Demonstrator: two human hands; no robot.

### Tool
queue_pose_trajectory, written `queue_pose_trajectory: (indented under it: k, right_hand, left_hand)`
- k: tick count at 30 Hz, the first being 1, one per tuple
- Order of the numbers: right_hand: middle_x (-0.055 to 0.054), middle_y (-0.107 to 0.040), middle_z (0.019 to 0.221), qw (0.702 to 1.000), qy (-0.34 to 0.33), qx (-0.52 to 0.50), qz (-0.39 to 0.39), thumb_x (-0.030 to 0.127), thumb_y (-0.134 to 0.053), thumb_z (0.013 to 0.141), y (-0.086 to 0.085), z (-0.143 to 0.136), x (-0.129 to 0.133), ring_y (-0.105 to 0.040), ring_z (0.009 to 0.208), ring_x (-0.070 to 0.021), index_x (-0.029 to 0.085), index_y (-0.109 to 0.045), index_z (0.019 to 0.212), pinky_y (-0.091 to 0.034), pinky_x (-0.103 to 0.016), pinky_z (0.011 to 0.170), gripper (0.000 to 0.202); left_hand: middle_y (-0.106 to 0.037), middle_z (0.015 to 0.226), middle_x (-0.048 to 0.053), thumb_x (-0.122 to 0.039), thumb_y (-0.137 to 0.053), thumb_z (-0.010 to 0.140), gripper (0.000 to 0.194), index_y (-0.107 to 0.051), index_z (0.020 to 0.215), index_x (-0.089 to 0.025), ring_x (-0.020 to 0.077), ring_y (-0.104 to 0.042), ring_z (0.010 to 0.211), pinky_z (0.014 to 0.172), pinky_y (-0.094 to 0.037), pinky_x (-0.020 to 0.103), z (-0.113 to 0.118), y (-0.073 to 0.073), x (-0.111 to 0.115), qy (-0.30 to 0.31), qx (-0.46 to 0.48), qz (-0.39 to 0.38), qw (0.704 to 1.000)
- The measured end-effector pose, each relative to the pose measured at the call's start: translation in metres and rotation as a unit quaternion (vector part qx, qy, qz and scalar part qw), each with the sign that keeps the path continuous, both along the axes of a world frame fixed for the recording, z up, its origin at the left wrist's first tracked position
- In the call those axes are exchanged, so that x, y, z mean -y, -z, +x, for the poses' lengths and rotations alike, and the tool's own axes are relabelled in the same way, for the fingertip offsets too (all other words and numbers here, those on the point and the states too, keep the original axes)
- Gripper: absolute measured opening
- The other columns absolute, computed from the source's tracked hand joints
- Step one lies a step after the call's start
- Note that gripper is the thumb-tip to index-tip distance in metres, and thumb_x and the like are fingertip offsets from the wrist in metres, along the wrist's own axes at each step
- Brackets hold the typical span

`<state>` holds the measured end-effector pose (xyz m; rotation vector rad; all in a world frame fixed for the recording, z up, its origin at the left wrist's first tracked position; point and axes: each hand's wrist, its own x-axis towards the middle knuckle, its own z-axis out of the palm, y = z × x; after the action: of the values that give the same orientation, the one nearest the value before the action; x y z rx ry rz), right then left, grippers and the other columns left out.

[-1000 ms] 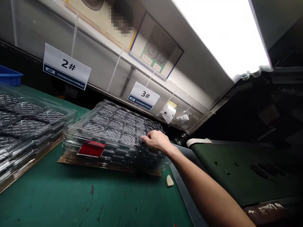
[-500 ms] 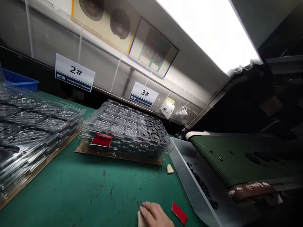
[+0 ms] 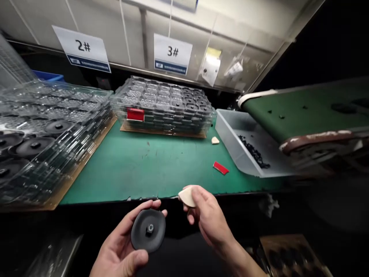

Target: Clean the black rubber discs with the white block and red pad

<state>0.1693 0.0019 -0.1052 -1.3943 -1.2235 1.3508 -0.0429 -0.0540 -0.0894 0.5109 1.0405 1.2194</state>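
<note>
My left hand grips a round black rubber-like disc with a small raised stub at its centre, held in front of the table edge. Between the thumb and fingers of my right hand is a flat cream-coloured piece with a rounded edge. The two hands are a short way apart, and the piece is not touching the disc. A smaller cream piece lies on the green tabletop, with a red strip nearer to me.
Stacked clear trays stand at the back, partly filled with black discs. More stacked trays are on the left. A translucent bin with small black bits sits at the right, beside a green conveyor belt. Signs hang behind.
My view has tipped downward. My right hand has lifted the cream piece off the tabletop. My left hand has come into view with the black disc.
</note>
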Motion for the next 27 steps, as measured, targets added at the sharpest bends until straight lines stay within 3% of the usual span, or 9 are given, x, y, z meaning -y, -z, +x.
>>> queue_pose_trajectory:
  k: [3,5,7,9,13,16,20,23,27]
  right_hand:
    - [-0.004,-0.072,0.09,0.998,-0.053,-0.014,0.021,0.05,-0.063,0.107,-0.029,0.001,0.044,-0.065,0.07,-0.0141,0.019,-0.075,0.105,-0.055,-0.026,0.066,0.033]
    - [-0.004,-0.071,0.092,0.987,-0.091,0.026,0.133,0.031,-0.065,0.105,-0.041,0.003,0.063,-0.066,0.077,-0.0148,0.02,-0.076,0.105,-0.056,-0.028,0.074,0.015]
    - [-0.006,-0.07,0.096,0.955,-0.117,0.092,0.257,0.016,-0.062,0.101,-0.044,0.007,0.074,-0.066,0.082,-0.0168,0.018,-0.075,0.109,-0.056,-0.03,0.076,0.016]
    - [-0.008,-0.067,0.093,0.934,-0.106,0.152,0.305,0.012,-0.057,0.101,-0.043,0.012,0.079,-0.063,0.081,-0.018,0.015,-0.073,0.105,-0.054,-0.031,0.074,0.017]
    - [-0.001,-0.054,0.081,0.944,-0.079,0.187,0.259,0.017,-0.055,0.102,-0.042,0.026,0.085,-0.05,0.066,-0.0143,0.019,-0.065,0.091,-0.043,-0.031,0.062,0.015]
    - [0.0,-0.055,0.084,0.939,-0.105,0.186,0.268,0.017,-0.057,0.101,-0.047,0.035,0.086,-0.051,0.068,-0.0135,0.02,-0.065,0.092,-0.041,-0.031,0.063,0.012]
    - [0.001,-0.052,0.082,0.938,-0.144,0.211,0.234,0.013,-0.056,0.101,-0.055,0.044,0.082,-0.05,0.069,-0.0123,0.021,-0.052,0.082,-0.038,-0.03,0.065,0.021]
    - [0.002,-0.051,0.082,0.929,-0.191,0.222,0.225,0.014,-0.058,0.099,-0.056,0.044,0.079,-0.048,0.067,-0.0118,0.021,-0.052,0.082,-0.036,-0.031,0.062,0.019]
    - [0.001,-0.053,0.085,0.926,-0.153,0.243,0.244,0.016,-0.054,0.103,-0.053,0.041,0.077,-0.048,0.07,-0.013,0.021,-0.054,0.086,-0.037,-0.031,0.066,0.018]
  left_hand:
    - [-0.083,0.137,0.005,-0.045,-0.105,0.061,0.07,-0.083,0.127,-0.033,0.032,-0.075,0.13,0.1,-0.06,0.02,0.014,-0.011,0.02,-0.011,-0.018,-0.035,0.999]
    - [-0.083,0.135,0.005,-0.043,-0.106,0.06,0.072,-0.082,0.128,-0.034,0.0338,-0.074,0.131,0.097,-0.062,0.022,0.021,-0.014,0.029,0.001,-0.023,-0.063,0.998]
    - [-0.083,0.135,0.004,-0.04,-0.107,0.058,0.074,-0.082,0.128,-0.035,0.0367,-0.072,0.133,0.096,-0.063,0.025,0.027,-0.016,0.032,0.015,-0.034,-0.082,0.996]
    - [-0.083,0.135,0.003,-0.039,-0.108,0.056,0.074,-0.083,0.126,-0.036,0.0371,-0.071,0.134,0.096,-0.063,0.025,0.033,-0.018,0.033,0.024,-0.054,-0.085,0.995]
    - [-0.085,0.129,0.005,-0.043,-0.108,0.051,0.075,-0.085,0.122,-0.035,0.0363,-0.074,0.128,0.092,-0.064,0.023,0.046,-0.023,0.031,0.042,-0.071,-0.088,0.993]
    - [-0.086,0.126,0.005,-0.046,-0.108,0.052,0.078,-0.085,0.125,-0.034,0.0353,-0.077,0.124,0.093,-0.063,0.023,0.051,-0.021,0.033,0.062,-0.067,-0.095,0.991]
    - [-0.088,0.119,0.006,-0.05,-0.105,0.06,0.076,-0.082,0.132,-0.035,0.0318,-0.079,0.118,0.097,-0.062,0.023,0.05,-0.017,0.037,0.081,-0.038,-0.129,0.988]
    - [-0.089,0.115,0.007,-0.053,-0.099,0.07,0.068,-0.081,0.133,-0.036,0.0295,-0.081,0.115,0.094,-0.063,0.022,0.049,-0.018,0.038,0.065,0.001,-0.155,0.986]
    - [-0.089,0.114,0.008,-0.048,-0.095,0.077,0.054,-0.085,0.127,-0.028,0.0258,-0.083,0.106,0.094,-0.063,0.021,0.049,-0.016,0.038,0.013,0.033,-0.158,0.987]
